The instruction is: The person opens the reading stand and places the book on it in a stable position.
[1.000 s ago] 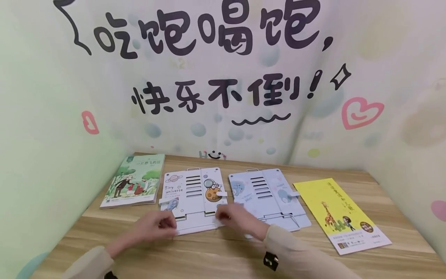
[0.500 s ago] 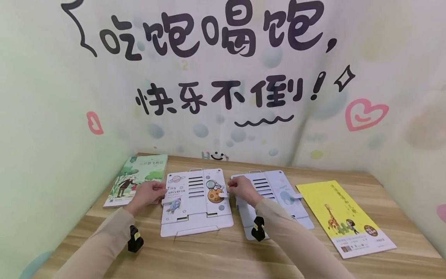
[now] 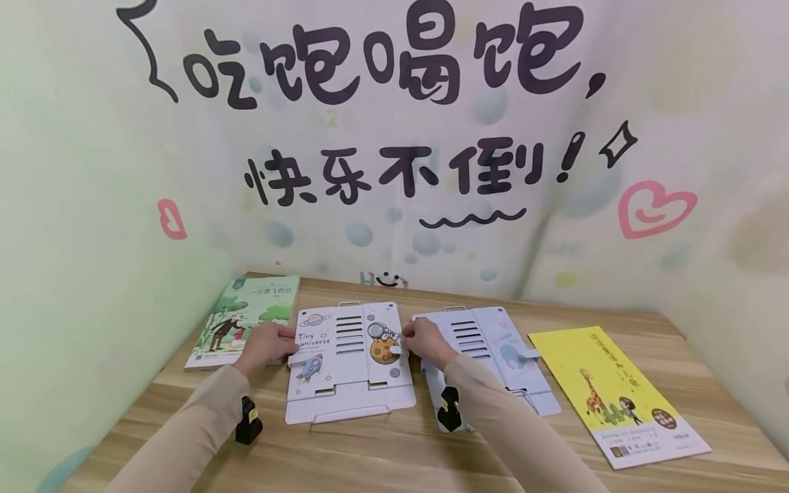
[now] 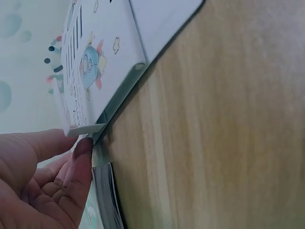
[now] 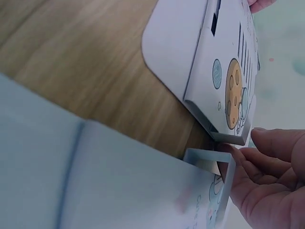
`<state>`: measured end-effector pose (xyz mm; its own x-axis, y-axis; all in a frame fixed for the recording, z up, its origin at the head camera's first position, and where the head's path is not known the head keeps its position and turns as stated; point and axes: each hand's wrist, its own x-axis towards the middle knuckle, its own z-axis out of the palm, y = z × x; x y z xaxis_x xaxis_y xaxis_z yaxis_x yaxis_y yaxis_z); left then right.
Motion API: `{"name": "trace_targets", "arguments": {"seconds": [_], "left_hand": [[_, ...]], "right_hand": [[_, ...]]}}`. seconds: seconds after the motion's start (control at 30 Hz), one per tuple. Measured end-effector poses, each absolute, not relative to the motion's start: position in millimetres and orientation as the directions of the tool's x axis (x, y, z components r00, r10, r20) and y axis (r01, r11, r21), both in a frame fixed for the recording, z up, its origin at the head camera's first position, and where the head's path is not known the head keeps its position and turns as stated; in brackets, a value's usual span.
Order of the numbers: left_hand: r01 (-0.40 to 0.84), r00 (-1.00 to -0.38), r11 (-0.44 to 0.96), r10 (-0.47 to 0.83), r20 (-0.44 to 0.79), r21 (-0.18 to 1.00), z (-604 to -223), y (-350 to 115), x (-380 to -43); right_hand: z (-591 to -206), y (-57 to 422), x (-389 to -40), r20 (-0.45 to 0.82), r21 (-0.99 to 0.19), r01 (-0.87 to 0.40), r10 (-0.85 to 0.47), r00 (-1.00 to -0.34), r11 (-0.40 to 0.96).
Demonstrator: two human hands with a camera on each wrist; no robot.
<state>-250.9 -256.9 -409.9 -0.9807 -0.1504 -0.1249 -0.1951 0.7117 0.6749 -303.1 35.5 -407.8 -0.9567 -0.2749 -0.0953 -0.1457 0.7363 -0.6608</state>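
Observation:
A white book stand (image 3: 353, 394) printed with "Tiny universe", a rocket and an astronaut lies on the table with its small front ledge toward me. My left hand (image 3: 268, 344) holds its left edge beside the page clip, thumb on the near side and a finger tucked under, as the left wrist view shows. At the opposite edge my right hand (image 3: 425, 340) has thumb and fingers around the side by the other clip (image 5: 233, 138). That hand partly covers a pale blue book stand (image 3: 505, 346) lying just to the right.
A green picture book (image 3: 265, 301) lies at the back left, close to the white stand. On the right is a yellow book (image 3: 616, 390) with a giraffe. The wooden table (image 3: 345, 459) meets a printed wall cloth (image 3: 394, 239) at the back.
Both hands have moved up from the white stand's front ledge to its two side edges. The ledge now stands out at the front. Over the last half second the hands have barely shifted.

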Motion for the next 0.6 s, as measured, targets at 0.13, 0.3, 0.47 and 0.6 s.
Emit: {"name": "trace_targets", "arguments": {"seconds": [0.13,0.3,0.47,0.6], "left_hand": [[-0.198,-0.979,0.683,-0.168,-0.113,0.703,-411.6,-257.2,-249.4],[-0.213,-0.974,0.619,-0.193,-0.117,0.756,-412.8,-257.7,-246.5],[-0.219,-0.97,0.553,-0.211,-0.119,0.804,-416.2,-258.8,-245.4],[-0.211,-0.969,0.493,-0.222,-0.112,0.844,-420.2,-259.2,-245.3]], "right_hand": [[-408.3,35.3,-301.8,-0.09,-0.683,-0.133,-0.263,-0.961,0.718],[-406.6,36.8,-299.5,-0.096,-0.724,-0.107,-0.253,-0.963,0.682],[-409.2,38.2,-298.9,-0.109,-0.772,-0.051,-0.211,-0.971,0.633],[-410.4,39.1,-298.2,-0.095,-0.807,-0.031,-0.182,-0.979,0.589]]}}
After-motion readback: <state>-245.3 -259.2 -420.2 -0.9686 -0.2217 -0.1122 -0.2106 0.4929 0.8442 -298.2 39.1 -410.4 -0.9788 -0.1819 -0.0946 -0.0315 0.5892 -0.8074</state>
